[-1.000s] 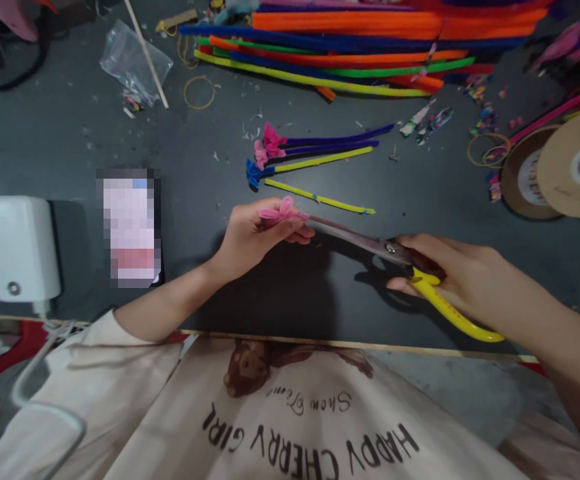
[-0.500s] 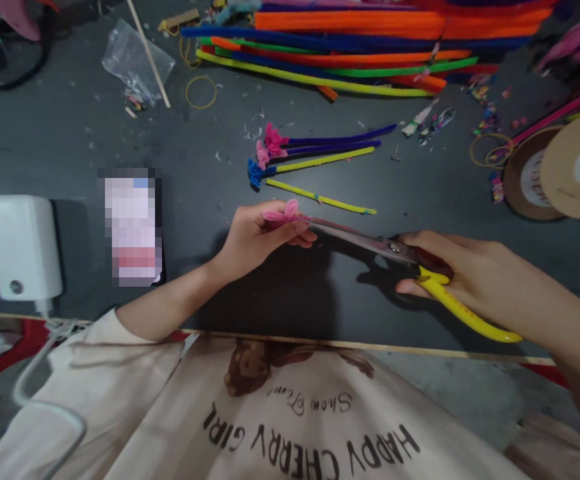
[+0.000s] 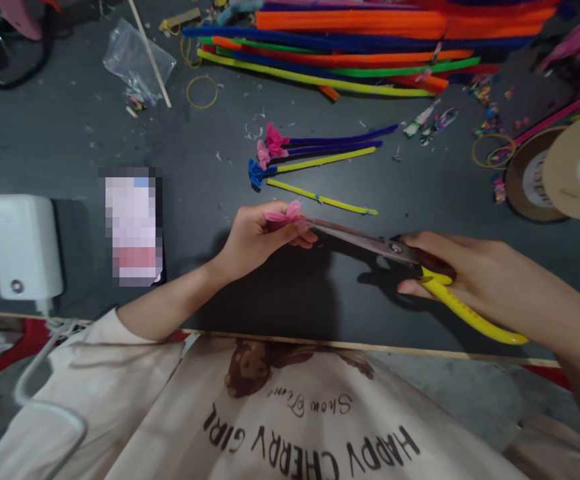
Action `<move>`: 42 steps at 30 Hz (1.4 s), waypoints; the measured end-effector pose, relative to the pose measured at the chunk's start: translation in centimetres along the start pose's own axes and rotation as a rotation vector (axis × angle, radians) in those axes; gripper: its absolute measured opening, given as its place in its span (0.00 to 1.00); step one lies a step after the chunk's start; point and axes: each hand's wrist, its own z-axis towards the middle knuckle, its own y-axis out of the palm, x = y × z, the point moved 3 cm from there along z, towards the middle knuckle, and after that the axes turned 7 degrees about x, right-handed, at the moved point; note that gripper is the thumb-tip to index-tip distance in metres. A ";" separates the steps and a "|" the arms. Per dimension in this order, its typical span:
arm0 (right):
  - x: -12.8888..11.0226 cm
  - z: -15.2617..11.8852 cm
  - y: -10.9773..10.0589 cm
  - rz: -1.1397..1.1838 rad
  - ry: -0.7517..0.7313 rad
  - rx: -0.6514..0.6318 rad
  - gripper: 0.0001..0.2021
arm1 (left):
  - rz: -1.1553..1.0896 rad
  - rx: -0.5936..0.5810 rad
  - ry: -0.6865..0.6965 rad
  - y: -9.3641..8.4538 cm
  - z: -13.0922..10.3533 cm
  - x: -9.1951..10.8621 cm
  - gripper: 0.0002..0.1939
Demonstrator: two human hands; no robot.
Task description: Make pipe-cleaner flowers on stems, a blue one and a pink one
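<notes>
Between the thumb and fingers of my left hand [image 3: 265, 237] is a pink pipe-cleaner flower [image 3: 290, 212], its looped petals showing above the thumb. My right hand [image 3: 485, 273] grips yellow-handled scissors [image 3: 395, 249], the blades pointing left. The blade tips meet the pink piece beside my left fingertips; whether they cut into it I cannot tell. Just beyond lie a yellow pipe-cleaner stem [image 3: 323, 197], a blue flower on a yellow stem [image 3: 256, 173] and two pink flowers [image 3: 275, 140] on purple stems.
Bundled coloured pipe cleaners [image 3: 350, 27] lie at the back. A phone [image 3: 134, 227] and a white power bank [image 3: 24, 247] with a cable are on the left. Ribbon spools [image 3: 570, 147] stand at the right. A plastic bag [image 3: 137, 60], a thin stick and scraps lie at the back left.
Hands, scissors and pink flower hold nearly the same position. The whole view has shifted very slightly.
</notes>
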 end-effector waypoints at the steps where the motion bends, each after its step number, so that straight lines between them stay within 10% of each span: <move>1: 0.0 0.0 -0.1 0.016 0.000 0.001 0.32 | 0.009 0.003 -0.002 0.0 0.0 0.0 0.17; 28: 0.6 0.7 -0.3 0.040 0.202 -0.225 0.43 | 0.017 -0.007 -0.208 -1.1 1.2 0.4 0.08; 42: 1.0 0.8 0.2 0.076 0.124 -0.280 0.39 | 0.097 -0.080 -0.202 -0.6 1.0 0.7 0.20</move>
